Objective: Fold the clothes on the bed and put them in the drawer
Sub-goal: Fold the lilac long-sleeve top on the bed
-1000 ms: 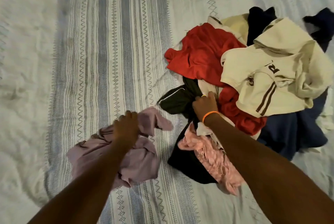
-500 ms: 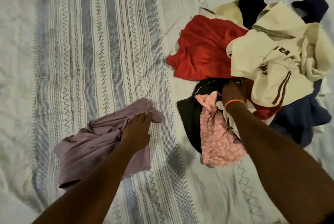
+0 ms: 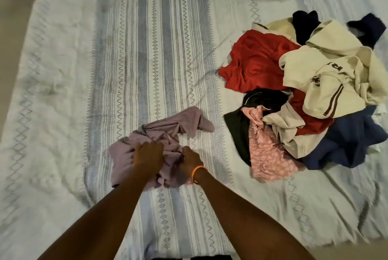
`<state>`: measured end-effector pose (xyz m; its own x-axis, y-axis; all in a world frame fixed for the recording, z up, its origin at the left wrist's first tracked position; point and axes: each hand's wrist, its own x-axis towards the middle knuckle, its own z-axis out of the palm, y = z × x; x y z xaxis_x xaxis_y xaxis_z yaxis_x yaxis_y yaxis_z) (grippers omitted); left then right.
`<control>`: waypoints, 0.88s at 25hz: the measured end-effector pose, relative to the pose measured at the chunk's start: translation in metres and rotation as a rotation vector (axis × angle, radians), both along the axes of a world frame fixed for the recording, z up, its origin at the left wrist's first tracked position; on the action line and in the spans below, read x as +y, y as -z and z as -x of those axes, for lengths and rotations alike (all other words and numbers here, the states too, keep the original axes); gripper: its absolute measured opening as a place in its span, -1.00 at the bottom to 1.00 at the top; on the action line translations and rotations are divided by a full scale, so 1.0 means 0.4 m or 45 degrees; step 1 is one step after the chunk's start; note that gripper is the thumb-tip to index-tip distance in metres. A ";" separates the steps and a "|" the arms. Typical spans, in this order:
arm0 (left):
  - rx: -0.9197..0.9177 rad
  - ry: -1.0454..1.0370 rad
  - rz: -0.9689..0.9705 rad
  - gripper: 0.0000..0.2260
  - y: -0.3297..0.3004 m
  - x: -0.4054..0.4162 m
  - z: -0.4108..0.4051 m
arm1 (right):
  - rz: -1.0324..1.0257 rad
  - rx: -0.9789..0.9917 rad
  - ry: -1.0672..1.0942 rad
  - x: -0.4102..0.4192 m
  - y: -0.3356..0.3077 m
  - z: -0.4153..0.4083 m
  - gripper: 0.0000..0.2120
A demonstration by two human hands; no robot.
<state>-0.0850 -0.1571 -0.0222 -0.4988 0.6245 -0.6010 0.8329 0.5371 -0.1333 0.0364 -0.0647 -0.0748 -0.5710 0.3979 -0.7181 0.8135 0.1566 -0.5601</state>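
A crumpled mauve garment (image 3: 168, 131) lies on the bed's striped cover, near the front edge. Both hands are on it. My left hand (image 3: 148, 156) has its fingers curled into the cloth at the garment's left half. My right hand (image 3: 190, 160), with an orange band at the wrist, grips the bunched cloth at its right side. To the right lies a heap of clothes: a red top (image 3: 258, 62), a cream shirt (image 3: 327, 83) with dark stripes, a pink patterned piece (image 3: 266, 155), a black item (image 3: 239, 131) and a navy garment (image 3: 348, 146).
The white and blue striped bedcover (image 3: 130, 50) spreads across the whole view. The bed's left edge and a strip of floor (image 3: 14, 3) show at the far left. No drawer is in sight.
My right hand left the heap and came over to the mauve garment, where it now grips the cloth beside my left hand. The garment is bunched up more than before.
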 end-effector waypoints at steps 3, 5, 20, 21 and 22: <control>-0.304 -0.290 -0.501 -0.60 -0.059 -0.069 0.039 | 0.142 0.253 0.461 -0.025 -0.077 0.003 -0.81; -0.520 -0.433 -0.787 -0.68 -0.120 -0.088 0.061 | 0.233 0.399 0.650 0.005 -0.157 0.012 -0.87; -0.001 -0.348 -1.405 -0.73 -0.731 -0.032 0.162 | -1.113 0.639 0.085 0.170 -0.988 0.062 -0.66; -0.025 -0.427 -1.442 -0.81 -0.754 -0.025 0.167 | -1.138 0.674 0.157 0.174 -1.014 0.060 -0.66; -0.066 -0.512 -1.481 -0.85 -0.769 -0.020 0.172 | -1.121 0.746 0.245 0.175 -1.039 0.058 -0.67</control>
<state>-0.1536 -0.1650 0.2852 -0.7713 0.6088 0.1855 0.5712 0.5336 0.6237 0.0132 0.0052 0.3410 -0.6058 0.7616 0.2302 0.5089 0.5934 -0.6236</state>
